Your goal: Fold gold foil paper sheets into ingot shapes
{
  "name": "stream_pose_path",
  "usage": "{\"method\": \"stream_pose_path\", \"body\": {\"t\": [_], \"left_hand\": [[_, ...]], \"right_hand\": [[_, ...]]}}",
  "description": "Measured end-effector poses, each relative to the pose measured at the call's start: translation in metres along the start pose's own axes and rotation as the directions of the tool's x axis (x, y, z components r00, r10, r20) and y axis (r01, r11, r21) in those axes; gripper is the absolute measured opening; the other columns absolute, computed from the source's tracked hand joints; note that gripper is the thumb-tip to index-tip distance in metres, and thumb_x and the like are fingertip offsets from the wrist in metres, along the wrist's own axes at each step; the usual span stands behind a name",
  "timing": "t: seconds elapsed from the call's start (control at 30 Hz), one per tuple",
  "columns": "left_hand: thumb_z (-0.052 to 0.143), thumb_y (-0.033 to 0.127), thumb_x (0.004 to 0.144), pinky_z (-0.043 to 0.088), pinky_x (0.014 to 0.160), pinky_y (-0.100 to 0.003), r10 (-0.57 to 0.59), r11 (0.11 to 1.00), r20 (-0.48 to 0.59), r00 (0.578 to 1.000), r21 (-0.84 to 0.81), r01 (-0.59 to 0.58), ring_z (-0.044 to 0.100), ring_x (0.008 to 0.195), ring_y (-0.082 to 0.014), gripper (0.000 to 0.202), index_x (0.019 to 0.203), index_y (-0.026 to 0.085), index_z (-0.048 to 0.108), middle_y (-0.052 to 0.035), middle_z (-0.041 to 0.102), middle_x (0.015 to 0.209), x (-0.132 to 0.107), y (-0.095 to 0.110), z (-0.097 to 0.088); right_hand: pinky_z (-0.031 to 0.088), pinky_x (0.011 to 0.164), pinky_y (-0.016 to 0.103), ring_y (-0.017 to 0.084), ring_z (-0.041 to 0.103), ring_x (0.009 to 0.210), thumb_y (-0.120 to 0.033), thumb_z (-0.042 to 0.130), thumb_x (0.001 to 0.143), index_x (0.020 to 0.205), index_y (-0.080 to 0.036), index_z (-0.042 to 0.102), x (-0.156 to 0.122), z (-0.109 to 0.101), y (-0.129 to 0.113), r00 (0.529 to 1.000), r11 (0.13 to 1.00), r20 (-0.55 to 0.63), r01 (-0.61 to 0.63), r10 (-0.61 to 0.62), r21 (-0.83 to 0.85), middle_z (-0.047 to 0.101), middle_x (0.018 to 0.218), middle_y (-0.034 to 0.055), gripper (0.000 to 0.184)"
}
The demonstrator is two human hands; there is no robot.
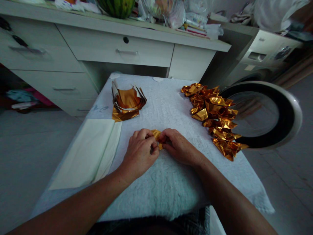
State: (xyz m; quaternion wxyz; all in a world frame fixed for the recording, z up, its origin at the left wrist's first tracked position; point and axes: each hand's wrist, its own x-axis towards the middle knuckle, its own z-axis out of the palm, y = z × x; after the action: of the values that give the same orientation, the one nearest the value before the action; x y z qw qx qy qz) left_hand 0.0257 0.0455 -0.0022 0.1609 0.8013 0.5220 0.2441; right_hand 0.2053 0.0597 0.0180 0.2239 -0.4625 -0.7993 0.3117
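A small, shiny gold-coloured foil paper piece (pixel 156 133) sits near the middle of the pale blue-white cloth-covered table (pixel 151 186), between the hands and partly hidden by their fingers. It looks very light and thin, probably crisp enough to keep a crease yet easy to dent or tear; the smooth metallic face may be a little slippery. It seems best held by its edges or folded ends, with a fingertip pinch rather than a squeeze.

The left hand (pixel 141 147) is nearly closed, its fingers curled and their tips pinching the piece's left side. The right hand (pixel 179 146) is closed to a pinch too — thumb and forefinger meet at the piece's right side, though the exact contact is hard to make out.

Beyond the left hand stands a curved stack of gold-and-white paper sheets (pixel 128 99), near some flat cream-white paper sheets (pixel 81 153). To the right, well apart from the hands, lies a long heap of folded, glossy gold foil shapes (pixel 211 109) — pointed and hollow-looking, so likely easy to crush.
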Motion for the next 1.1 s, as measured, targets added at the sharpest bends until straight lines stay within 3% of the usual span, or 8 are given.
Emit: {"method": "stream_pose_path", "body": {"t": [0.13, 0.4, 0.57, 0.77, 1.1], "left_hand": [[0.061, 0.014, 0.078, 0.044, 0.089, -0.046, 0.003, 1.000, 0.011, 1.000, -0.007, -0.003, 0.049, 0.099, -0.0258, 0.006, 0.080, 0.020, 0.061, -0.0064, 0.055, 0.102, -0.001, 0.000, -0.001], [0.061, 0.012, 0.082, 0.041, 0.094, -0.048, 0.045, 0.997, 0.049, 0.998, -0.071, -0.041, 0.049, 0.108, -0.0257, 0.025, 0.099, 0.028, 0.070, -0.0040, 0.056, 0.110, -0.002, -0.002, -0.006], [0.063, 0.014, 0.082, 0.043, 0.093, -0.047, 0.037, 0.997, 0.055, 0.998, -0.074, -0.033, 0.050, 0.107, -0.0259, 0.024, 0.100, 0.028, 0.071, -0.0040, 0.057, 0.111, -0.002, -0.003, -0.006], [0.062, 0.010, 0.081, 0.043, 0.093, -0.046, 0.051, 0.995, 0.075, 0.996, -0.087, -0.045, 0.050, 0.105, -0.0252, 0.026, 0.100, 0.026, 0.071, -0.0050, 0.057, 0.111, -0.001, -0.005, -0.007], [0.061, 0.008, 0.081, 0.043, 0.094, -0.045, 0.055, 0.996, 0.084, 0.995, -0.081, -0.048, 0.050, 0.107, -0.0246, 0.028, 0.102, 0.025, 0.069, -0.0046, 0.057, 0.113, -0.001, -0.007, -0.007]], "right_hand": [[0.039, 0.078, 0.031, 0.015, 0.051, 0.079, 0.001, 0.056, 0.076, 0.086, -0.018, 0.057, 0.000, 0.000, -0.001, 1.000, 1.000, 0.007, -0.007, 0.007, 0.002, 0.060, 0.081, -0.0003, 0.022], [0.039, 0.078, 0.031, 0.015, 0.053, 0.079, -0.004, 0.058, 0.079, 0.088, -0.018, 0.058, 0.000, 0.000, 0.000, 1.000, 0.999, 0.010, -0.013, 0.013, 0.038, 0.062, 0.083, 0.0002, 0.017], [0.039, 0.079, 0.032, 0.016, 0.052, 0.081, -0.004, 0.057, 0.079, 0.090, -0.019, 0.056, -0.001, 0.002, 0.000, 1.000, 0.999, 0.002, 0.011, -0.011, -0.030, 0.062, 0.084, 0.0012, 0.018], [0.037, 0.075, 0.032, 0.018, 0.049, 0.079, -0.020, 0.061, 0.083, 0.087, -0.019, 0.052, -0.001, 0.011, 0.001, 0.999, 0.988, -0.034, 0.026, -0.032, -0.152, 0.058, 0.084, 0.0024, 0.010], [0.037, 0.077, 0.033, 0.018, 0.049, 0.081, -0.003, 0.050, 0.076, 0.106, -0.019, 0.047, -0.002, 0.007, -0.004, 1.000, 0.993, -0.021, 0.015, -0.018, -0.116, 0.058, 0.089, 0.0022, 0.034]]}}
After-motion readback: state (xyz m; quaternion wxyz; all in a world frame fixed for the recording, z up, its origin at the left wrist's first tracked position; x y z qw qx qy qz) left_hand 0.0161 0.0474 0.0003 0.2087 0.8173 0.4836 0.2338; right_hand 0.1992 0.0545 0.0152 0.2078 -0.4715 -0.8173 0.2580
